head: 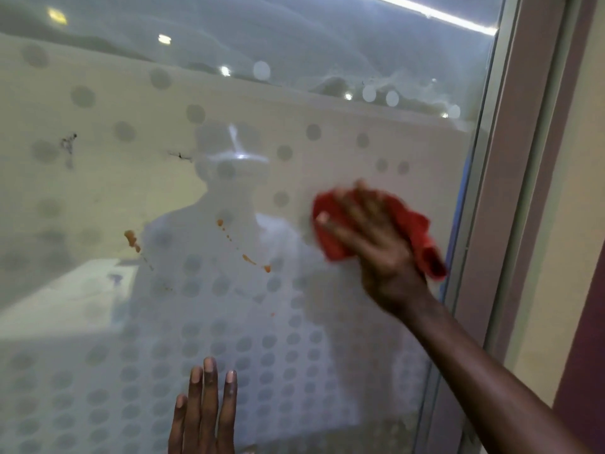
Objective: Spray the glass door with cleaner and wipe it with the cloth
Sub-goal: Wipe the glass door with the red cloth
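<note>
The glass door (229, 306) fills the view, frosted with rows of grey dots and hazy with smears. Orange-brown drips (132, 239) and a second trail of them (248, 258) mark its middle, and dark specks (68, 140) sit at upper left. My right hand (373, 244) presses a red cloth (412, 224) flat against the glass near the right edge; it is blurred by motion. My left hand (204, 411) rests flat on the glass at the bottom, fingers spread and straight, holding nothing. No spray bottle is in view.
The door's pale frame (510, 191) runs down the right side, with a cream wall and a dark maroon strip (582, 339) beyond it. A person's reflection and ceiling lights show in the glass.
</note>
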Tool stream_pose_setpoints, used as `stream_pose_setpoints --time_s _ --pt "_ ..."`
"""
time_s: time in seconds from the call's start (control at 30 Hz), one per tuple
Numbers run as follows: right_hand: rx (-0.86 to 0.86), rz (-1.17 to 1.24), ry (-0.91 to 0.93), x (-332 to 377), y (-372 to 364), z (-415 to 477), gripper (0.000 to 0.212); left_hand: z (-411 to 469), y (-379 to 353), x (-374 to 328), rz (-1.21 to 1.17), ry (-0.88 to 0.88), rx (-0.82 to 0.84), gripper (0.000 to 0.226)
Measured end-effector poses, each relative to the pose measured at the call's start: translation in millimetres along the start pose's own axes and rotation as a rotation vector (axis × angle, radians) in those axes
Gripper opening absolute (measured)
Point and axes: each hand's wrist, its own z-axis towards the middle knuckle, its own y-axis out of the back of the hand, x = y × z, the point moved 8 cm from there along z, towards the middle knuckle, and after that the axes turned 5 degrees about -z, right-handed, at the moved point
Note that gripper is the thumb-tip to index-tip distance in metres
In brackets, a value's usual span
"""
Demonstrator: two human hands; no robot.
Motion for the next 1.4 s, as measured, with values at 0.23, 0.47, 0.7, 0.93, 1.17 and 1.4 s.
stream_pose_setpoints --time_s 0.23,0.47,0.7,0.93,1.17,1.4 --pt "-0.167 0.046 -0.193 2.5 12.1 62.3 0.073 -2.3 -4.0 -3.0 0.004 0.04 -0.036 0.067" --pt "-0.219 0.01 -0.267 -22.8 24.3 74.9 0.068 -7.6 -2.5 -2.7 0.001 0.059 -0.007 0.064" --pt "0.03 0.056 0.181 62.2 -12.6 69.3 0.065 -8.1 -5.2 -1.5 0.04 0.034 0.019 0.063" --pt "-0.2 0.058 -0.342 -34.8 25.4 51.4 0.078 -17.9 -8.5 3.0 0.091 0.061 0.199 0.118" --pt "0.141 0.076 0.185 68.8 -33.8 -9.4 0.065 -8.6 -19.7 6.8 -0.078 0.04 0.344 0.182" --pt "-0.164 0.107 -0.462 5.8 -8.0 -32.5 0.083 -9.3 -24.0 2.9 -0.209 0.047 0.443 0.186"
